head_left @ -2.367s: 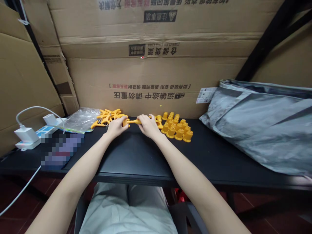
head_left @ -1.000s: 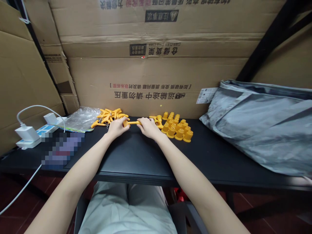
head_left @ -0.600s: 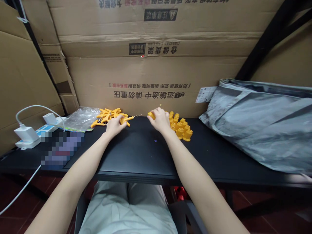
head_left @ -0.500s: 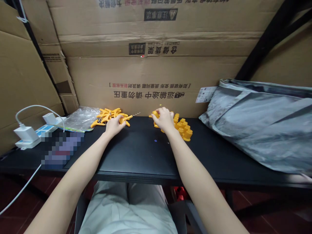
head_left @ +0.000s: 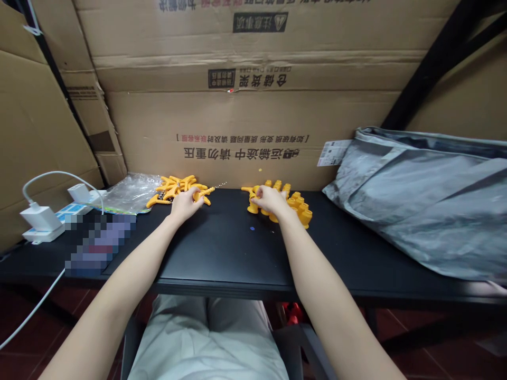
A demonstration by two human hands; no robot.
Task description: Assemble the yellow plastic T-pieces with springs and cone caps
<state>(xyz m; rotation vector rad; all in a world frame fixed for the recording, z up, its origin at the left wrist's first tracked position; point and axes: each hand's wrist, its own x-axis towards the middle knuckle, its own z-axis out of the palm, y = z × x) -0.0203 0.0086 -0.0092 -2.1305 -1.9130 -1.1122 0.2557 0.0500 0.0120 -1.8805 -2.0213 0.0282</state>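
Note:
My left hand (head_left: 186, 205) is closed on a yellow plastic piece (head_left: 204, 194) at the right edge of a heap of forked yellow pieces (head_left: 174, 183). A thin chain sticks out beyond its tip. Over the left end of a cluster of yellow cup-shaped pieces (head_left: 303, 211), my right hand (head_left: 271, 200) has its thumb and fingers pinched at a yellow cup-shaped piece (head_left: 252, 207), which stands wide end down. My fingers and palm hide part of the cluster. Another yellow piece (head_left: 247, 188) pokes out to the left behind those fingers.
Behind the black table (head_left: 222, 253) rises a cardboard sheet (head_left: 245, 116). A grey bag (head_left: 420, 206) lies at the right. On the left are a clear plastic bag (head_left: 132, 191), a power strip (head_left: 43, 232) with white chargers, and a blurred-out item (head_left: 101, 243).
My right hand has come slightly down and right. The cup-shaped piece at its fingertips has gone from raised and tilted to upright on the table. My left hand stays nearly still.

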